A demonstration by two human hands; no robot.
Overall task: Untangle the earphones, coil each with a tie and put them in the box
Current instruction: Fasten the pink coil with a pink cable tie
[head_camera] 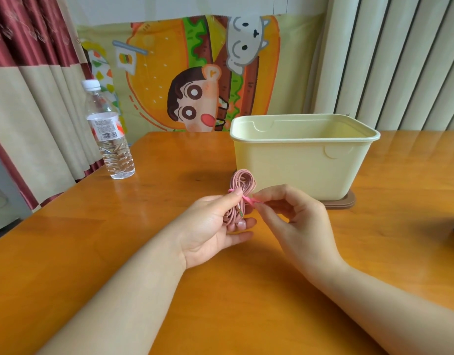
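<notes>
Just in front of the cream box, above the table: coiled pink earphones gripped in the left hand, thumb on top; pink tie (wrapped round the coil's middle) pinched between fingertips of the right hand.

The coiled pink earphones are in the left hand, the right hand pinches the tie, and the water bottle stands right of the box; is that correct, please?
Not quite: the head view shows the water bottle left of the box. The coiled pink earphones are in the left hand, and the right hand pinches the tie.
</notes>
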